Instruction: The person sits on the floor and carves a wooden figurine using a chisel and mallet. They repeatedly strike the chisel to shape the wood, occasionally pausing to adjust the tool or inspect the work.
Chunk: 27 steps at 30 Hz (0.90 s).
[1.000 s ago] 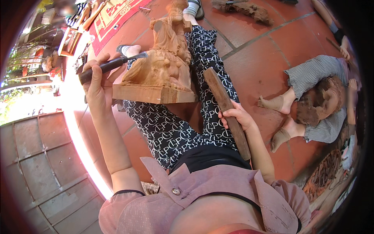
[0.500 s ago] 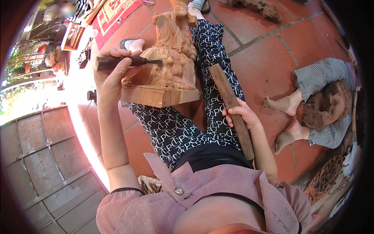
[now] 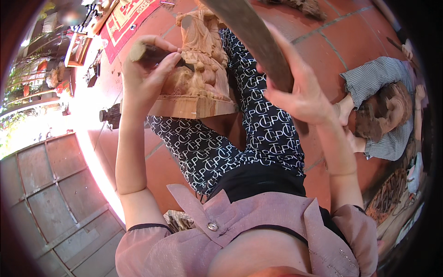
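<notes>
My left hand (image 3: 148, 76) is closed round the dark handle of a chisel (image 3: 150, 53). The chisel's blade points right and meets the lower part of a carved wooden figure (image 3: 203, 34). This carving, with draped folds and rounded lumps, stands on a pale wooden block base (image 3: 196, 107) between my legs. In my right hand (image 3: 304, 87) a thick brown wooden stick (image 3: 251, 37) is gripped near its lower end. It is raised and slants up to the left, partly in front of the carving. Its far end leaves the top of the view.
On the right, a person in striped trousers (image 3: 385, 76) sits with a brown wood piece (image 3: 385, 111) between the legs. A rough wood chunk (image 3: 307, 7) lies on the red tiles at the top. Far left are a red mat (image 3: 129, 21) and a metal panel (image 3: 60, 184).
My right hand has lifted the wooden stick from beside my thigh, up toward the carving. My left hand has tilted the chisel so its handle end faces me more. The other person's legs have shifted slightly.
</notes>
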Motion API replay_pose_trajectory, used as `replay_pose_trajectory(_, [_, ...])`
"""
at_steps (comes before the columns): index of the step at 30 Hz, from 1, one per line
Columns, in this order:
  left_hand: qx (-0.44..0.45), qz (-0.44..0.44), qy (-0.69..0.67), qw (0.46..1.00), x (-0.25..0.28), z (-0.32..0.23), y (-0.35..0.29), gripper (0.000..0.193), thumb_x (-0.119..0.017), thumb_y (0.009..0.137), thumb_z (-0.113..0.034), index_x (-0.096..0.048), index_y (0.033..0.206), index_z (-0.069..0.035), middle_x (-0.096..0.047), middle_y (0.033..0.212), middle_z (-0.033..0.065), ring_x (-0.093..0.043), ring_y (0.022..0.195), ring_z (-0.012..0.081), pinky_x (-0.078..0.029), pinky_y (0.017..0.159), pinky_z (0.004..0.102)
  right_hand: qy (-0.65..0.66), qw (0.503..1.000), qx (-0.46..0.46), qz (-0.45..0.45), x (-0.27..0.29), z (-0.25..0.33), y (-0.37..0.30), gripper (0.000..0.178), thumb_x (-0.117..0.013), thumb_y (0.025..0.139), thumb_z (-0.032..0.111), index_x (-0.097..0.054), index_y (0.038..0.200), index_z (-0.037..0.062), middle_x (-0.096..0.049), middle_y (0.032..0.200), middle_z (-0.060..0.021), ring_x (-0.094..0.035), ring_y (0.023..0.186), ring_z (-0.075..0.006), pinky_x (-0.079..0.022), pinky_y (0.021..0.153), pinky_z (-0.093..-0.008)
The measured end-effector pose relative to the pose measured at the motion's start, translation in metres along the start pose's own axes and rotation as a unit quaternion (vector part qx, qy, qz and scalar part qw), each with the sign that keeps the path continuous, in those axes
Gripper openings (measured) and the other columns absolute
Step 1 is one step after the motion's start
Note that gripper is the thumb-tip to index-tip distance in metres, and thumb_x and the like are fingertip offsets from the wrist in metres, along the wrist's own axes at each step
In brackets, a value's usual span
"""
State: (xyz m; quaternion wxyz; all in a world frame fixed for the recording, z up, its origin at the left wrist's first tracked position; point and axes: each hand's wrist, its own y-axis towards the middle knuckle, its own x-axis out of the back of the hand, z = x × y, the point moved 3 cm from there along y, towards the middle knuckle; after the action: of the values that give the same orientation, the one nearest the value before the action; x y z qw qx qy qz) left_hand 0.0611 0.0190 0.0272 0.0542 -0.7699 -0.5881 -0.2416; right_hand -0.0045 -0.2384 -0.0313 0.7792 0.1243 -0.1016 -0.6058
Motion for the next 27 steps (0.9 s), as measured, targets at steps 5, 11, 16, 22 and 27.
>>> replay_pose_trajectory(5, [-0.004, -0.008, -0.003, 1.0, -0.002, -0.003, 0.0, 0.016, -0.067, 0.087, 0.002, -0.058, 0.1, 0.0, -0.066, 0.094, 0.006, -0.064, 0.09, 0.0119, -0.051, 0.083, 0.025, -0.252, 0.922, 0.294, 0.033, 0.001, 0.056, 0.062, 0.079, -0.061, 0.077, 0.0, -0.032, 0.149, 0.0112, -0.056, 0.111, -0.0191, -0.064, 0.09, -0.0332, -0.054, 0.072, -0.0398])
replay_pose_trajectory(11, [-0.034, -0.046, -0.044, 0.997, 0.001, 0.012, -0.013, 0.015, -0.068, 0.086, 0.006, -0.06, 0.098, 0.002, -0.067, 0.096, 0.0092, -0.066, 0.094, 0.0145, -0.053, 0.085, 0.0289, -0.542, 0.806, 0.206, 0.124, 0.0, 0.081, 0.073, 0.079, -0.061, 0.08, 0.0, -0.029, 0.151, 0.0137, -0.056, 0.107, -0.0177, -0.064, 0.086, -0.0337, -0.054, 0.068, -0.0401])
replay_pose_trajectory(16, [0.001, -0.071, -0.036, 0.997, 0.0, 0.013, -0.019, 0.021, -0.069, 0.085, 0.007, -0.064, 0.105, 0.005, -0.069, 0.101, 0.0129, -0.067, 0.095, 0.0166, -0.054, 0.085, 0.0295, -0.581, 0.756, 0.266, 0.141, 0.0, 0.095, 0.064, 0.08, -0.061, 0.079, 0.001, -0.032, 0.151, 0.0179, -0.056, 0.102, -0.0145, -0.064, 0.084, -0.0319, -0.054, 0.067, -0.0399])
replay_pose_trajectory(22, [0.015, -0.087, -0.086, 0.992, 0.009, 0.024, -0.019, 0.023, -0.071, 0.083, 0.006, -0.066, 0.105, 0.005, -0.07, 0.101, 0.0122, -0.068, 0.089, 0.0171, -0.056, 0.081, 0.0299, -0.535, 0.801, 0.241, 0.117, -0.007, 0.097, 0.059, 0.075, -0.06, 0.081, 0.003, -0.034, 0.151, 0.0184, -0.054, 0.094, -0.0117, -0.063, 0.078, -0.0288, -0.054, 0.064, -0.0351])
replay_pose_trajectory(27, [-0.049, -0.09, -0.048, 0.994, 0.009, 0.012, -0.035, 0.028, -0.072, 0.084, 0.003, -0.062, 0.111, 0.005, -0.069, 0.103, 0.0132, -0.068, 0.092, 0.0199, -0.057, 0.082, 0.0316, -0.554, 0.776, 0.28, 0.112, -0.01, 0.091, 0.059, 0.077, -0.06, 0.081, 0.002, -0.034, 0.151, 0.0184, -0.054, 0.093, -0.0117, -0.063, 0.077, -0.0277, -0.054, 0.063, -0.0344])
